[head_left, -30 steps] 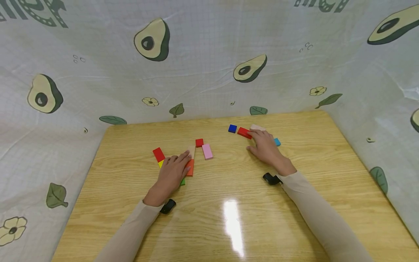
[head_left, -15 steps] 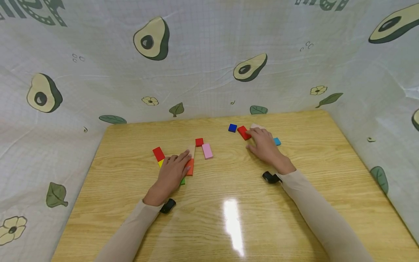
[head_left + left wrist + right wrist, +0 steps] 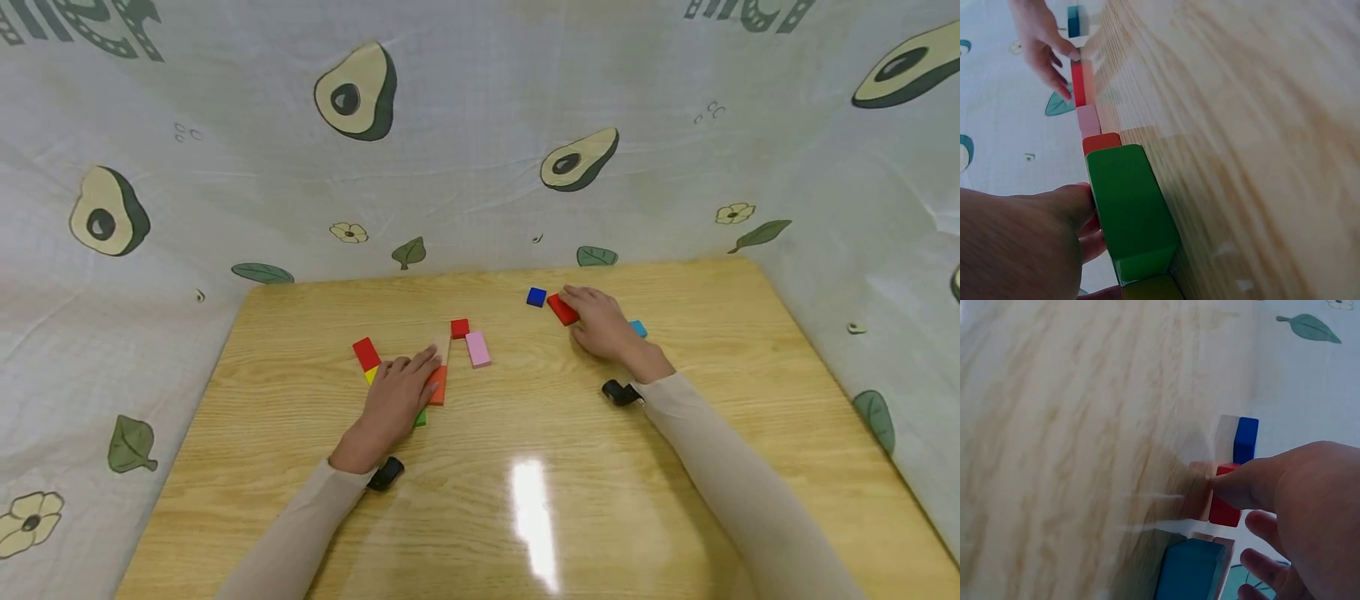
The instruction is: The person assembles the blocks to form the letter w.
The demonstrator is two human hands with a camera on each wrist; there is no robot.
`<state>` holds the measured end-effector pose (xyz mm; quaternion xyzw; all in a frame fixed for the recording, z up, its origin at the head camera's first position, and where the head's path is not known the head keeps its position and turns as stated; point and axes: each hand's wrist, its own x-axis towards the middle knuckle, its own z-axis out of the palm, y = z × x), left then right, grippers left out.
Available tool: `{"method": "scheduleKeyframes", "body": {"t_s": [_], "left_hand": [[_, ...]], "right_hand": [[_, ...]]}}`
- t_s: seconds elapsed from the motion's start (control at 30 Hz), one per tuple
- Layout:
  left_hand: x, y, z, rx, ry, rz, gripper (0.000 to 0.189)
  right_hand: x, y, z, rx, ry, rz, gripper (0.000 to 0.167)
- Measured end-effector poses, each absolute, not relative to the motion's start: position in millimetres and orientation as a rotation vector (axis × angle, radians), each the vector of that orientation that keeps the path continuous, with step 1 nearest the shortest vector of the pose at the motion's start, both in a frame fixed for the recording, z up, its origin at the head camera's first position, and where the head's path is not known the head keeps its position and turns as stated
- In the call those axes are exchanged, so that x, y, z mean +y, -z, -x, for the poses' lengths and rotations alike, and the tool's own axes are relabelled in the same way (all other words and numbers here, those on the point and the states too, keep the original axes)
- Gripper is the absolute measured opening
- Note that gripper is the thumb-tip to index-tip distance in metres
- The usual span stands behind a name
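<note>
My left hand (image 3: 397, 396) rests over a cluster of blocks at left of centre, fingers spread and relaxed. Around it show a red block (image 3: 367, 353), a yellow block (image 3: 371, 375), a green block (image 3: 1132, 212), an orange block (image 3: 437, 387) and a pale wooden block (image 3: 442, 347). In the left wrist view the thumb lies against the green block. Farther back, my right hand (image 3: 606, 327) pinches another red block (image 3: 562, 309), thumb on its near side in the right wrist view and forefinger across its far end. A light-blue block (image 3: 638, 328) sits beside this hand.
A blue block (image 3: 536, 297) lies just left of the right hand's red block. Between the hands are a small red block (image 3: 460, 328) and a pink block (image 3: 477, 349). A printed cloth (image 3: 480, 200) hangs behind the wooden table (image 3: 480, 517).
The right hand's red block has turned to a steeper slant. Its fingers have shifted back and left, now covering the pale block beside it in the head view. The left hand has stayed put.
</note>
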<state>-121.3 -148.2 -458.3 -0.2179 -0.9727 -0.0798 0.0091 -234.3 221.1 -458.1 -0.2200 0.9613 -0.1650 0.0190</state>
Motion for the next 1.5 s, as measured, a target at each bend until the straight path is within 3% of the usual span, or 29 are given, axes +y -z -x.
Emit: {"method": "scheduleKeyframes", "body": {"t_s": [0.8, 1.5], "left_hand": [[-146, 459, 121, -3.020, 0.259, 0.676, 0.045], [-146, 458, 122, -3.036, 0.255, 0.671, 0.045]], "right_hand": [[218, 454, 235, 2.971, 0.514, 0.751, 0.058], [183, 446, 188, 2.914, 0.600, 0.916, 0.057]]}}
